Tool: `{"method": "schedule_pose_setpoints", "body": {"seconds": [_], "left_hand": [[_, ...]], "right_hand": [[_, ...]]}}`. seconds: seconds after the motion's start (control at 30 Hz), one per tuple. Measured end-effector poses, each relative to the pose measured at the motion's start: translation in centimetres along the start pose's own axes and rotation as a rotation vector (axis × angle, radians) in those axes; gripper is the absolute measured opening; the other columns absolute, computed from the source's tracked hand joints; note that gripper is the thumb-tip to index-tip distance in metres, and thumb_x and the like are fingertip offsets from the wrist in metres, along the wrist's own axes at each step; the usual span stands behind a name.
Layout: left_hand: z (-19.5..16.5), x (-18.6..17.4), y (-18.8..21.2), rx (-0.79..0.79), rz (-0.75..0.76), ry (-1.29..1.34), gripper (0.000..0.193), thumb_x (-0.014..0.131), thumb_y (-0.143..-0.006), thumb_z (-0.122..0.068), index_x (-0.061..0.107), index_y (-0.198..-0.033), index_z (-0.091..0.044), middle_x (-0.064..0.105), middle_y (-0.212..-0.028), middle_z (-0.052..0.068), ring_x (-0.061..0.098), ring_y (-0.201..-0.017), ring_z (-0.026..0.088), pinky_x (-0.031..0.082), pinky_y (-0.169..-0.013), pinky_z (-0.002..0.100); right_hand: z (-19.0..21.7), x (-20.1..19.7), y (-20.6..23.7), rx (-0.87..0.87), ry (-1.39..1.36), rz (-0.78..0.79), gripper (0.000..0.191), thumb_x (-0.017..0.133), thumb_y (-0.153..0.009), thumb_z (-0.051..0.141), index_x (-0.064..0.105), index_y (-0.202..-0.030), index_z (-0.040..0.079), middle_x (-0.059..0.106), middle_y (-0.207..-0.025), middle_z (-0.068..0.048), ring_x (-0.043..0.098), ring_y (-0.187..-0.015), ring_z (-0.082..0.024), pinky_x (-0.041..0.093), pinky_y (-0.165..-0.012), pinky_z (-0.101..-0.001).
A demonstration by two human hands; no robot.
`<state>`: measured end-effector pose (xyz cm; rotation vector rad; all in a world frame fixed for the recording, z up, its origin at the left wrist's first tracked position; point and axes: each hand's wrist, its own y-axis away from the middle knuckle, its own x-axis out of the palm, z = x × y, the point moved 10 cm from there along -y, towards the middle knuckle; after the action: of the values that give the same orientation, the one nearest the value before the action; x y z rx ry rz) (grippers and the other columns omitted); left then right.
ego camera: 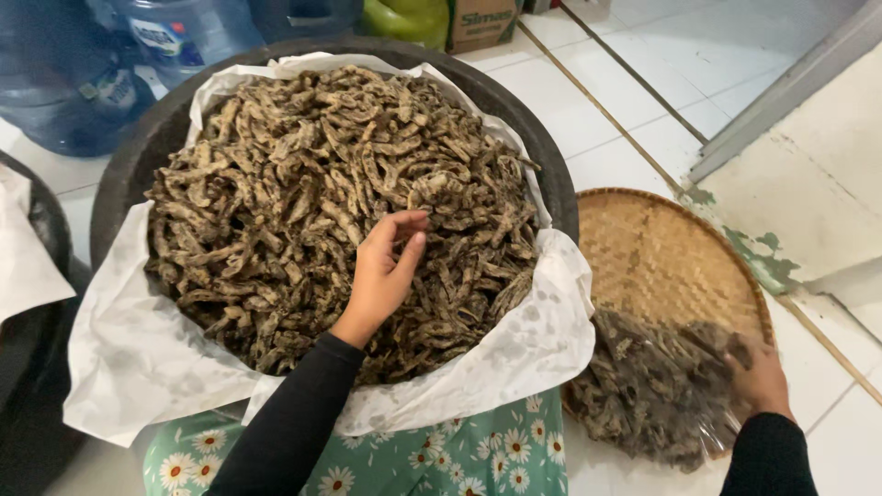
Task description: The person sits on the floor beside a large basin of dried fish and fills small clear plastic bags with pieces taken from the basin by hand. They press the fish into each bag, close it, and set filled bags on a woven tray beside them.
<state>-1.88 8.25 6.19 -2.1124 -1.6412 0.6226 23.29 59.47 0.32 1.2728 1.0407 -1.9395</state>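
Observation:
A large dark round tub [551, 170], lined with white paper [129, 349], holds a heap of brown fried strips [303, 202]. My left hand [386, 266] rests on the heap near its middle, fingers curled around a few strips. My right hand [758, 372] grips a clear plastic bag [652, 390] filled with the same brown strips. The bag lies on a round woven bamboo tray [661, 253] to the right of the tub. Both arms wear black sleeves.
Blue water jugs [119, 55] stand behind the tub, with a green jug and a cardboard box [482, 23] beside them. Another dark, paper-lined container [32, 276] sits at the left. Green floral cloth [459, 455] covers my lap. White floor tiles and a wall edge lie right.

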Motion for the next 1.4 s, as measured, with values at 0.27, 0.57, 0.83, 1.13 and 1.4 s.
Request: {"method": "schedule_pose_setpoints", "body": {"seconds": [0.27, 0.57, 0.83, 1.13, 1.4], "left_hand": [[0.3, -6.5, -1.1, 0.023, -0.320, -0.238, 0.022, 0.069, -0.098, -0.004, 0.067, -0.120, -0.002, 0.070, -0.112, 0.010, 0.071, -0.100, 0.019, 0.056, -0.089, 0.031], [-1.6, -7.1, -0.9, 0.058, -0.367, -0.374, 0.021, 0.075, -0.093, -0.007, 0.070, -0.113, -0.004, 0.066, -0.104, 0.010, 0.066, -0.093, 0.022, 0.054, -0.083, 0.034], [-5.5, -8.6, -2.8, 0.164, -0.447, -0.332, 0.015, 0.066, -0.099, -0.005, 0.068, -0.115, -0.003, 0.061, -0.110, 0.012, 0.065, -0.098, 0.025, 0.053, -0.085, 0.035], [-0.9, -12.1, -7.5, 0.003, -0.405, -0.179, 0.019, 0.070, -0.095, -0.011, 0.069, -0.112, -0.002, 0.070, -0.098, 0.007, 0.067, -0.081, 0.016, 0.054, -0.071, 0.031], [5.3, -12.0, -5.6, -0.153, -0.320, -0.041, 0.025, 0.073, -0.094, -0.018, 0.069, -0.114, -0.003, 0.072, -0.095, 0.003, 0.063, -0.078, 0.008, 0.054, -0.068, 0.024]], "right_hand": [[-6.1, 5.5, -0.3, 0.358, 0.372, 0.403, 0.056, 0.064, -0.089, 0.026, 0.063, -0.145, 0.025, 0.067, -0.131, -0.023, 0.068, -0.113, -0.043, 0.054, -0.097, -0.0502], [13.2, -4.4, -4.8, -0.233, -0.320, -0.443, 0.025, 0.065, -0.107, 0.015, 0.068, -0.128, 0.002, 0.065, -0.113, -0.019, 0.064, -0.099, -0.032, 0.053, -0.093, -0.0404], [46.6, -0.9, -5.2, -0.828, -0.513, -0.039, 0.042, 0.073, -0.095, 0.026, 0.066, -0.130, 0.004, 0.069, -0.113, -0.018, 0.068, -0.098, -0.039, 0.055, -0.082, -0.0461], [55.0, 4.0, -11.4, -0.797, -0.112, 0.079, 0.083, 0.098, -0.051, 0.024, 0.069, -0.127, 0.006, 0.069, -0.114, -0.024, 0.065, -0.104, -0.045, 0.053, -0.082, -0.0533], [53.4, 4.7, -11.9, -0.641, -0.569, 0.256, 0.026, 0.074, -0.086, 0.016, 0.073, -0.109, 0.005, 0.078, -0.098, -0.011, 0.077, -0.092, -0.023, 0.060, -0.085, -0.0362]]}}
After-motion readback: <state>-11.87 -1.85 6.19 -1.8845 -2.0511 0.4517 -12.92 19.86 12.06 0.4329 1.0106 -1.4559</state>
